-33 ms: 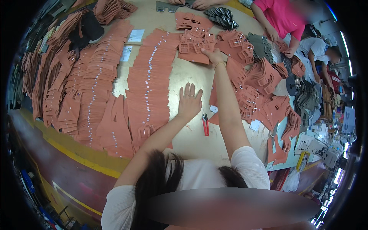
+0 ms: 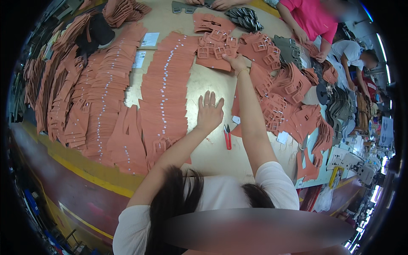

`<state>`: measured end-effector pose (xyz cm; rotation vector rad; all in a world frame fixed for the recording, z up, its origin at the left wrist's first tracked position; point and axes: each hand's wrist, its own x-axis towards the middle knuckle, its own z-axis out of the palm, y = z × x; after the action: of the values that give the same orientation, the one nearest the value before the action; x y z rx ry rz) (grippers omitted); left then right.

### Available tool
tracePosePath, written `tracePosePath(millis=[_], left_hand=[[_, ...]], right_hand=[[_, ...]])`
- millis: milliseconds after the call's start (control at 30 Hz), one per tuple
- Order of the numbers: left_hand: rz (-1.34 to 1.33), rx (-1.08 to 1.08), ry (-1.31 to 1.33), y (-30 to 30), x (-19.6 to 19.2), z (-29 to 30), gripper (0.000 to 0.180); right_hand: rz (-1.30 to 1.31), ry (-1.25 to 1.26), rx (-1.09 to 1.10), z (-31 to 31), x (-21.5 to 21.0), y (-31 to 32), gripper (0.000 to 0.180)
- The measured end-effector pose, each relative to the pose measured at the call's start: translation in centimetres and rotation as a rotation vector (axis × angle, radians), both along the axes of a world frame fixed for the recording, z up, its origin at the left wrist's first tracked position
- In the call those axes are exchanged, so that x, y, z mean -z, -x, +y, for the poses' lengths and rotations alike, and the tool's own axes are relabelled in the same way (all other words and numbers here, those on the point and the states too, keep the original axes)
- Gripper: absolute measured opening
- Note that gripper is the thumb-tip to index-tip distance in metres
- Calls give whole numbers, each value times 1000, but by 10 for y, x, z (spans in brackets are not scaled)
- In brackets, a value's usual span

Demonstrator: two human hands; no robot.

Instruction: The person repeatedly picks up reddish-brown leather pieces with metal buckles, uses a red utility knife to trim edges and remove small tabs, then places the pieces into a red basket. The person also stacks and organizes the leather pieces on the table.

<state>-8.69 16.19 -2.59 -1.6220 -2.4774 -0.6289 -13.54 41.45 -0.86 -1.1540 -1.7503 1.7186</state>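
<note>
Palm down with fingers spread, my left hand [image 2: 210, 114] lies on the bare tabletop [image 2: 204, 157] and holds nothing. My right hand [image 2: 236, 63] reaches farther out, closed on the right edge of a stack of rust-orange fabric pieces [image 2: 212, 63]. Several covered square buckles [image 2: 219, 44] in the same orange lie on that stack. The fingers under the edge are hidden. Red-handled thread snips [image 2: 228, 139] rest on the table between my forearms, points away from me.
A long overlapping row of orange pieces [image 2: 163, 85] with small white stickers runs to my left, with more rows [image 2: 102, 93] beyond. Buckled orange pieces [image 2: 272, 110] are heaped right of my right arm. Across the table a person in pink [image 2: 312, 19] handles pieces; black parts [image 2: 244, 19] sit nearby.
</note>
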Motion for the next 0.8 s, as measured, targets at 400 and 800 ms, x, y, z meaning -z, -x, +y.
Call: tracePosePath(millis=[400,800], left_hand=[[-177,84,107,-13,-7,-19,45],[-480,183,140,-18,-39,-74,36]], right_hand=[[-324,-67,-382,-83,-27,-99,65],[-370,-1028,-189,-174,-42,-129,70]])
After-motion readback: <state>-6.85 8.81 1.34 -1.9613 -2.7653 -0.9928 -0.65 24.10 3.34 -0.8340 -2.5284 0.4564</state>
